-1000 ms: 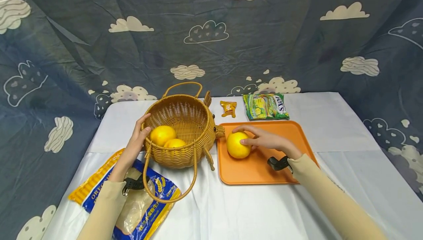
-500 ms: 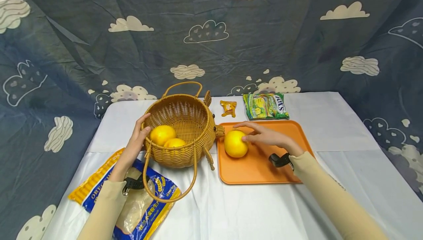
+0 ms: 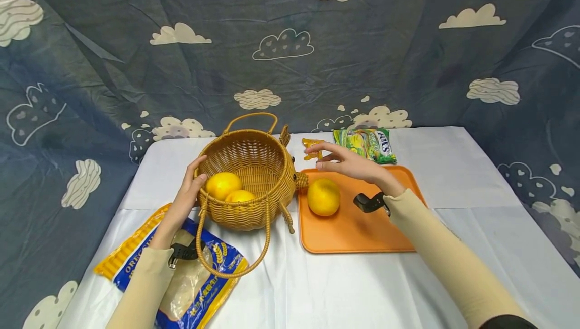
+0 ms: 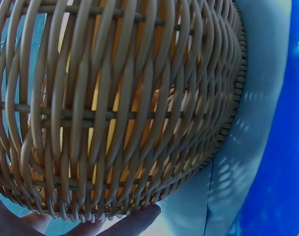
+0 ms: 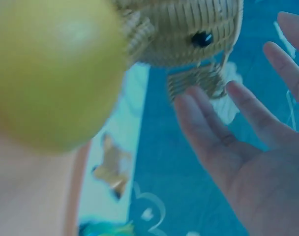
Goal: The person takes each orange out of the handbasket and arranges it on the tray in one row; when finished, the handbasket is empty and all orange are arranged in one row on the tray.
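Note:
My left hand (image 3: 185, 193) grips the left rim of the wicker basket (image 3: 246, 213), which has an animal-like snout and a black eye. In the left wrist view, fingertips (image 4: 139, 219) show at the edge of the basket's weave (image 4: 139, 98). Two round yellow fruits (image 3: 223, 185) lie inside. A third yellow fruit (image 3: 323, 197) sits on the orange tray (image 3: 358, 238), beside the snout. Over the tray's far edge, my right hand (image 3: 349, 162) hovers apart from that fruit, fingers spread and holding nothing. Its fingers partly cover a small orange-wrapped packet (image 3: 312, 143).
A green FOX'S bag (image 3: 367, 144) lies behind the tray. At the front left, a blue and yellow food bag (image 3: 195, 289) lies under my left forearm. The basket's long front handle (image 3: 267, 238) droops over it. A dark cloud-print cloth (image 3: 290, 77) hangs behind the table.
The third fruit moved slightly left on the tray, and my right hand let go of it. That hand then rose away toward the small packet. My left hand and the basket stayed still.

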Demonstrator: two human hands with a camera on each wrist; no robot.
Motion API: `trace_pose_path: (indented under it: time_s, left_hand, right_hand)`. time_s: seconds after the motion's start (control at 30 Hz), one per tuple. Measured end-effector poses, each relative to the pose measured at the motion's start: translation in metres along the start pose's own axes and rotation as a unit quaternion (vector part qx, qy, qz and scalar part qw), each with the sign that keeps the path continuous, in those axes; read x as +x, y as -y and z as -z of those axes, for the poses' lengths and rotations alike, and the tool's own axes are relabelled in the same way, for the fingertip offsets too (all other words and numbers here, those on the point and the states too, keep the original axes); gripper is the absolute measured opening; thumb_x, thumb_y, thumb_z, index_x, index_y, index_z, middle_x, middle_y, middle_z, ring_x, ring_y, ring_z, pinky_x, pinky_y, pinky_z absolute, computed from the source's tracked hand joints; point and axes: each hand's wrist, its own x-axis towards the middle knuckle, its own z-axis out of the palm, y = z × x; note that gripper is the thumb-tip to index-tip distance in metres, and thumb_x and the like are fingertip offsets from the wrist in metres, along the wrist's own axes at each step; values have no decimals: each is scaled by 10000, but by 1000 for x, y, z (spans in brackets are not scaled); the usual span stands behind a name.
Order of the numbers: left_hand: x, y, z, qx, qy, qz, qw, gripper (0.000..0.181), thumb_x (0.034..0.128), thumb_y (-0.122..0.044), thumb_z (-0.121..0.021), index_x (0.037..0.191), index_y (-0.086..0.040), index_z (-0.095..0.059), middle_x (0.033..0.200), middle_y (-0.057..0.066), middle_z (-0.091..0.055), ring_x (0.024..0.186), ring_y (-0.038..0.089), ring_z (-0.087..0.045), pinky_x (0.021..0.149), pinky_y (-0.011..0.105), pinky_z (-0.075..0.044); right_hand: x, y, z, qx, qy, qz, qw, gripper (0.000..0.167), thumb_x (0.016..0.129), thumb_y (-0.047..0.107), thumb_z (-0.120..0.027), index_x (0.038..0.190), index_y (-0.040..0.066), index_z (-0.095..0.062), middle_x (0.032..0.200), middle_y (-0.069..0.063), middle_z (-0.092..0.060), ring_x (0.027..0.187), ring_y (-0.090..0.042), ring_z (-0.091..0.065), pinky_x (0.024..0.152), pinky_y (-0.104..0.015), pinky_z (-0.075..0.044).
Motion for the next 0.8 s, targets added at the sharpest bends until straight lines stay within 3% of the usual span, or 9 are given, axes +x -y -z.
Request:
trace_pose_path:
  time_s: [0.27,0.4,0.57,0.8]
  left_hand:
    - [0,0,0,119,-29,42,9999,547,1031,-354,-331,1531,-270,-124,1554,159,-50,1168,451,-394,769,490,-455]
    - [0,0,0,65,-37,53,10000,540,1032,-312,-328,1531,-264,-126,1557,155,-47,1193,453,-379,783,507,-453]
    - [0,-1,-1,45,-52,59,10000,538,1034,-313,-327,1531,-258,-129,1557,153,-47,1197,460,-380,781,520,-459]
    - [0,-2,-1,148,-66,126,9998,554,1028,-352,-327,1532,-259,-117,1555,161,-43,1197,470,-375,788,543,-450]
  right_hand:
    - [46,43,-7,275,497,785,9953,423,982,191,-551,1388,95,-481,1409,-33,-433,1115,-315,-530,919,-468,-428]
    - [74,60,-15,392,944,923,9905,411,975,181,-549,1373,93,-496,1392,-23,-456,1114,-294,-514,904,-446,-450]
    - [107,77,-25,333,1398,765,9867,394,972,157,-535,1352,57,-504,1377,-49,-461,1093,-247,-528,863,-385,-470]
    - [143,89,-39,418,2126,270,9759,387,970,112,-529,1338,-3,-502,1363,-105,-476,1037,-278,-533,776,-373,-463]
